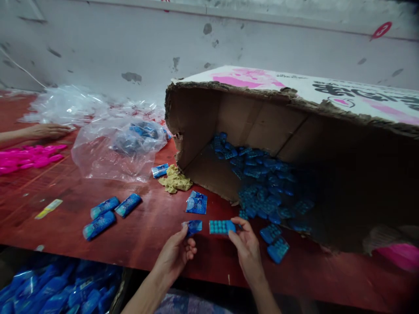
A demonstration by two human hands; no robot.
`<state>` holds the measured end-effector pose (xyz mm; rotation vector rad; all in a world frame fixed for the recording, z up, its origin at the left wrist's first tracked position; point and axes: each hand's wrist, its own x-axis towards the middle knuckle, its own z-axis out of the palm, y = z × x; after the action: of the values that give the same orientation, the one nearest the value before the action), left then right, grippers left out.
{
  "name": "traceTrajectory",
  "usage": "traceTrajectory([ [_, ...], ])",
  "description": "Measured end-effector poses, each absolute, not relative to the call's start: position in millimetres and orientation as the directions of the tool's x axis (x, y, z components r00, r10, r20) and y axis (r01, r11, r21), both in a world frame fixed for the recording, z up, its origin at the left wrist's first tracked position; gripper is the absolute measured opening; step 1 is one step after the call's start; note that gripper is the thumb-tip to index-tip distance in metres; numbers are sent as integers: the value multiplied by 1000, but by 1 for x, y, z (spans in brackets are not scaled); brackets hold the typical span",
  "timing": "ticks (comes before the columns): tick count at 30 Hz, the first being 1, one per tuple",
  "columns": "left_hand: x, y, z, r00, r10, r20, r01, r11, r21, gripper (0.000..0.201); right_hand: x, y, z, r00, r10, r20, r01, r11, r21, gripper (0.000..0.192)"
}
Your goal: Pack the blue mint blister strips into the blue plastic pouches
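Observation:
My left hand [176, 255] pinches a small blue plastic sleeve [193, 226] at the near edge of the red table [147, 226]. Just to its right, my right hand [247, 246] holds a flat teal studded block [221, 226], its end pointing toward the sleeve. The two items are close but apart. More teal blocks [277, 249] lie right of my right hand and spill from a torn cardboard box [229, 113] lying on its side. A few empty blue sleeves [197, 204] lie just beyond my hands.
Three filled blue packets [104, 216] lie at left. Clear plastic bags [118, 148] and a yellow rag [175, 179] sit near the box. Another person's hand [46, 131] rests at far left by pink items [29, 158]. A bin of blue packets [55, 292] stands below the table.

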<state>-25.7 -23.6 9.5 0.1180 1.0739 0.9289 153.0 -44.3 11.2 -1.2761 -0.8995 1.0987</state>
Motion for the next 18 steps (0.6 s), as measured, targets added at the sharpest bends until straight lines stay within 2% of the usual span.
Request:
traceTrajectory([
  [7,-26,-26,7,115,786,-608,-496,576,650,32,141,-47,20,200,980,20,-120,45,-992,23],
  [11,-26,-27,9,78,828,-556,-486,518,704,33,137,-49,28,198,979,54,-21,60,-998,20],
  [18,-30,-26,9,19,892,-452,-411,419,810,33,132,-53,28,245,965,94,42,86,-995,19],
])
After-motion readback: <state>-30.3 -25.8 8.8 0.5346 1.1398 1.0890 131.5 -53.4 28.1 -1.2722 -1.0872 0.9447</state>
